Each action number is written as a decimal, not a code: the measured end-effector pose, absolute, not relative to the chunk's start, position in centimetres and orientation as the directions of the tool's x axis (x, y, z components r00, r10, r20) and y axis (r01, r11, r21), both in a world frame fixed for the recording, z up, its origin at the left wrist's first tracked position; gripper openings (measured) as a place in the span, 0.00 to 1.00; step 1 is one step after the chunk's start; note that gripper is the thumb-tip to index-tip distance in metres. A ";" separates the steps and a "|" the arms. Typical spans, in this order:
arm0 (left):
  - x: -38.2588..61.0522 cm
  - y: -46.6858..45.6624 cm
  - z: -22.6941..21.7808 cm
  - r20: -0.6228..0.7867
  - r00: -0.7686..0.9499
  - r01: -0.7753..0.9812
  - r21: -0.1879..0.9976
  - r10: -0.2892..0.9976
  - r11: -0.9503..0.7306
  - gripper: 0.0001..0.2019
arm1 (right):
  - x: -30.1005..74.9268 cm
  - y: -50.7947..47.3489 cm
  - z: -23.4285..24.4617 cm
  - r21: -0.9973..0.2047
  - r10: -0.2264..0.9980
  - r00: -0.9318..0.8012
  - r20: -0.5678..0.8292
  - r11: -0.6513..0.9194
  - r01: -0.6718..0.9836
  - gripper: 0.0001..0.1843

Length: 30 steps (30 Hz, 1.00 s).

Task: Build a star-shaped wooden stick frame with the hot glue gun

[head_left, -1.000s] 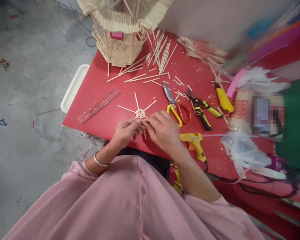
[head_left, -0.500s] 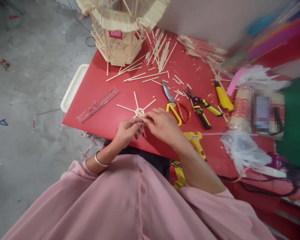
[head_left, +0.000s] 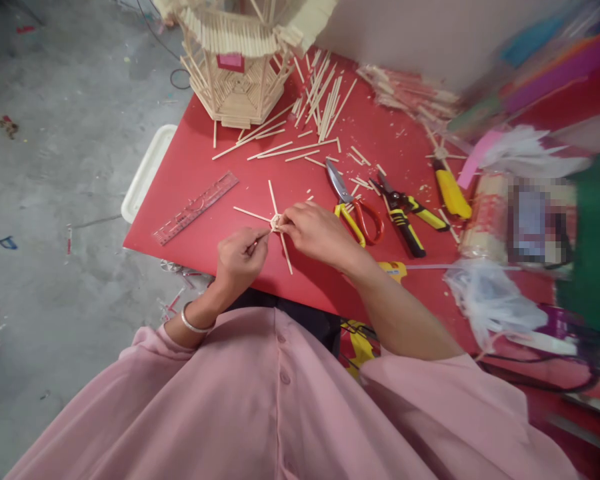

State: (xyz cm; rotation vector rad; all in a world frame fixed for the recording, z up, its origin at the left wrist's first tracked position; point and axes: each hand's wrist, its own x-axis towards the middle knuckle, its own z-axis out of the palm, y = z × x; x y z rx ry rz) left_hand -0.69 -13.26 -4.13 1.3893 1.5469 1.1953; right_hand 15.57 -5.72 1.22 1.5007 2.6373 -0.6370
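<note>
A star-shaped frame of thin wooden sticks (head_left: 287,255) lies on the red tabletop, its spokes running out from a small ringed hub. My left hand (head_left: 243,259) is closed at the hub's lower left, pinching what looks like one of the spokes; its fingers cover that part. From the right, my right hand (head_left: 314,232) has its thumb and fingertips pinched together on the hub. Whatever sits between those fingertips is hidden. Right of this hand are scissors (head_left: 347,200) with yellow and red handles and black-and-yellow cutters (head_left: 405,217).
A wooden stick model house (head_left: 240,87) stands at the back, beside loose sticks (head_left: 325,100). A clear ruler (head_left: 196,208) lies to the left. Rightward are a glue gun (head_left: 394,269), a yellow-handled knife (head_left: 453,193), a plastic bag (head_left: 497,300) and bundled sticks (head_left: 483,217).
My left hand has drawn back leftward from the right hand and closed into a fist-like pinch. My right fingertips have moved slightly up and left onto the hub, uncovering the lower spoke.
</note>
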 end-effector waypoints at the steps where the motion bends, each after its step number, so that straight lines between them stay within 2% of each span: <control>1: -1.1 -13.0 -4.4 0.192 -0.144 0.436 0.893 0.971 -0.112 0.09 | 15.4 -5.6 1.3 -0.315 0.809 -0.538 -0.237 0.460 0.830 0.10; 2: -1.3 -12.6 -4.7 0.286 -0.125 0.521 0.834 0.950 -0.183 0.09 | 15.3 -5.6 1.4 -0.299 0.806 -0.541 -0.242 0.468 0.831 0.10; 4: -1.7 -12.0 -5.3 0.367 -0.056 0.606 0.752 0.929 -0.260 0.11 | 15.1 -5.5 1.5 -0.262 0.805 -0.537 -0.254 0.477 0.839 0.10; 8: -1.7 -11.1 -6.1 0.329 0.053 0.633 0.719 0.943 -0.287 0.11 | 14.9 -5.6 1.5 -0.167 0.802 -0.542 -0.254 0.515 0.841 0.12; 14: -1.6 -10.9 -6.3 0.278 0.095 0.649 0.711 0.956 -0.272 0.10 | 14.6 -5.8 1.4 -0.084 0.799 -0.560 -0.221 0.556 0.827 0.13; 22: -1.7 -10.7 -6.3 0.256 0.134 0.699 0.660 0.957 -0.274 0.12 | 14.4 -5.5 1.7 -0.065 0.788 -0.556 -0.264 0.561 0.826 0.14; 30: -1.7 -10.8 -6.4 0.259 0.151 0.739 0.612 0.954 -0.283 0.12 | 14.4 -4.5 2.3 -0.127 0.746 -0.562 -0.356 0.557 0.820 0.15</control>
